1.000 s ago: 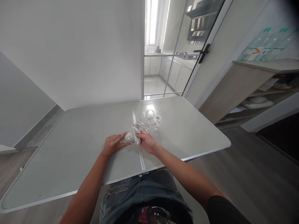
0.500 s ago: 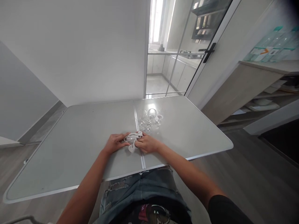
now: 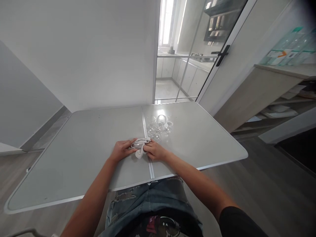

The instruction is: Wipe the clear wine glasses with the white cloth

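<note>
Near the table's front edge, a crumpled white cloth (image 3: pixel 139 153) lies between my two hands, wrapped partly around a clear stemmed glass (image 3: pixel 137 145). My left hand (image 3: pixel 122 150) is closed on the glass from the left, thumb and fingers on either side of it. From the right, my right hand (image 3: pixel 156 151) presses the cloth onto the glass with its fingers bunched. Much of this glass is hidden by cloth and fingers. Just beyond my right hand, several clear stemmed glasses (image 3: pixel 161 119) stand close together.
The pale table (image 3: pixel 74 158) has a metal-edged seam running from front to back beneath my hands. A white wall (image 3: pixel 111 56) and a glazed door (image 3: pixel 182 79) border its far side. At right, a wooden shelf unit (image 3: pixel 256 89) carries large plastic bottles (image 3: pixel 283 54).
The cloth has shifted slightly around the glass, and its loose end hangs a little differently. Both hands stay in nearly the same place.
</note>
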`<state>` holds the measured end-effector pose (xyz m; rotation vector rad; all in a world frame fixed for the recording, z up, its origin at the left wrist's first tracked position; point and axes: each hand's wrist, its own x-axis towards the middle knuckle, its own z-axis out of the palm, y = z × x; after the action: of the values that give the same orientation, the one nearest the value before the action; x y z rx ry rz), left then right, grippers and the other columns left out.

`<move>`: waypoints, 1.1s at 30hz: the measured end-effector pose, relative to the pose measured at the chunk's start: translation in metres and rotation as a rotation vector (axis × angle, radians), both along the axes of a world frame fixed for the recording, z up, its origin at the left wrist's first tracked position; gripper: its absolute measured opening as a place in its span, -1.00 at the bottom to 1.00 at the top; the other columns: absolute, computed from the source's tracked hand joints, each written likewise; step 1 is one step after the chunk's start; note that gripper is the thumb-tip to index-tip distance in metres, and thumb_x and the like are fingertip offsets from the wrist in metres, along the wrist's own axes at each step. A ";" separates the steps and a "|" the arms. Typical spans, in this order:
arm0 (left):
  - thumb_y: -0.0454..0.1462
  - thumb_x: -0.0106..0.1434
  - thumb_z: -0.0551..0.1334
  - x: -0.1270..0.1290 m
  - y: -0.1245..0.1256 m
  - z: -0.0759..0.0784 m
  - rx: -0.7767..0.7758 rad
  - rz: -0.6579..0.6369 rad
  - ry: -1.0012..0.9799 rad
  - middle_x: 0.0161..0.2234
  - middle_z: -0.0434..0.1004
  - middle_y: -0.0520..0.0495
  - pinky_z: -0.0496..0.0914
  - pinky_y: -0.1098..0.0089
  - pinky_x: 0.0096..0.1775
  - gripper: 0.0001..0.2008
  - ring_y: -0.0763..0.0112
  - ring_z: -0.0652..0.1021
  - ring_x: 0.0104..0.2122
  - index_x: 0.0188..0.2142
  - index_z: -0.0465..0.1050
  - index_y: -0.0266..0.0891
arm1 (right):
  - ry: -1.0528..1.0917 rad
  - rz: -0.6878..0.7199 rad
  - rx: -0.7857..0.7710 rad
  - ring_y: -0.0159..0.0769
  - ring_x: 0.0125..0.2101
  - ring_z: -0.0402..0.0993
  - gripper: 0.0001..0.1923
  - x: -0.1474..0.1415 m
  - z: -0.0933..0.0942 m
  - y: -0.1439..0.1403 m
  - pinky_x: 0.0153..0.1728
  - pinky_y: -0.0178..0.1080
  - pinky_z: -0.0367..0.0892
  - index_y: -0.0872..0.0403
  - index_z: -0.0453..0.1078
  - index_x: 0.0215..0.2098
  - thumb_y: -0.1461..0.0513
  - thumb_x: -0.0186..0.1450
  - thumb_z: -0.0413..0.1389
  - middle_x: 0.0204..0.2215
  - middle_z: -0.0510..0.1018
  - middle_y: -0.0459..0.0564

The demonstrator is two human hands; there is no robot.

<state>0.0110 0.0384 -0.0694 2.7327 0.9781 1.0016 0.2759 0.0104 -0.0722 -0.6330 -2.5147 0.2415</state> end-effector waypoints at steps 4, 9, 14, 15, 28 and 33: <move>0.05 0.29 0.27 -0.001 0.001 -0.003 0.011 0.025 0.024 -0.45 0.59 -0.03 0.34 0.53 -0.39 -0.46 0.52 0.53 -0.50 0.13 0.49 -0.20 | 0.038 -0.006 -0.078 -0.20 -0.29 0.34 -0.88 0.000 0.002 0.001 -0.07 -0.16 0.16 0.02 0.19 -0.34 0.37 0.20 -0.02 -0.37 0.45 -0.01; 0.03 0.31 0.25 0.000 0.001 -0.003 0.014 0.028 0.041 -0.43 0.60 -0.03 0.34 0.53 -0.39 -0.47 0.51 0.53 -0.49 0.14 0.47 -0.21 | 0.067 -0.014 -0.129 -0.22 -0.30 0.33 -0.87 0.000 0.001 0.001 -0.09 -0.17 0.16 0.02 0.17 -0.37 0.37 0.18 -0.02 -0.40 0.43 -0.02; 0.04 0.31 0.25 0.002 0.000 -0.001 0.000 0.032 0.037 -0.42 0.61 -0.03 0.35 0.53 -0.39 -0.48 0.51 0.54 -0.50 0.13 0.48 -0.20 | 0.095 -0.019 -0.152 -0.22 -0.31 0.32 -0.88 0.000 0.002 0.001 -0.08 -0.16 0.16 0.02 0.16 -0.38 0.37 0.19 -0.02 -0.41 0.42 -0.03; 0.03 0.31 0.25 0.002 0.000 -0.001 0.001 0.029 0.034 -0.43 0.60 -0.02 0.35 0.53 -0.39 -0.49 0.51 0.54 -0.50 0.13 0.47 -0.20 | 0.099 -0.020 -0.154 -0.22 -0.31 0.32 -0.88 0.000 0.002 0.001 -0.08 -0.16 0.16 0.02 0.15 -0.38 0.37 0.19 -0.02 -0.41 0.42 -0.03; 0.03 0.31 0.25 0.001 0.002 -0.005 0.003 0.037 0.047 -0.43 0.59 0.00 0.34 0.54 -0.37 -0.47 0.53 0.53 -0.49 0.16 0.45 -0.20 | 0.112 -0.020 -0.163 -0.24 -0.31 0.32 -0.87 0.001 -0.001 0.003 -0.09 -0.18 0.12 0.03 0.17 -0.36 0.38 0.20 0.00 -0.40 0.44 -0.05; 0.03 0.32 0.24 0.001 0.002 -0.006 -0.002 0.032 0.041 -0.41 0.60 -0.02 0.36 0.53 -0.35 -0.47 0.52 0.53 -0.47 0.16 0.45 -0.20 | 0.124 -0.025 -0.174 -0.23 -0.32 0.32 -0.88 0.001 -0.002 0.002 -0.09 -0.17 0.12 0.03 0.17 -0.37 0.37 0.21 0.00 -0.40 0.45 -0.03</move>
<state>0.0115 0.0401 -0.0757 2.7549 1.0313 0.9516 0.2769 0.0124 -0.0740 -0.6955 -2.3824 0.4792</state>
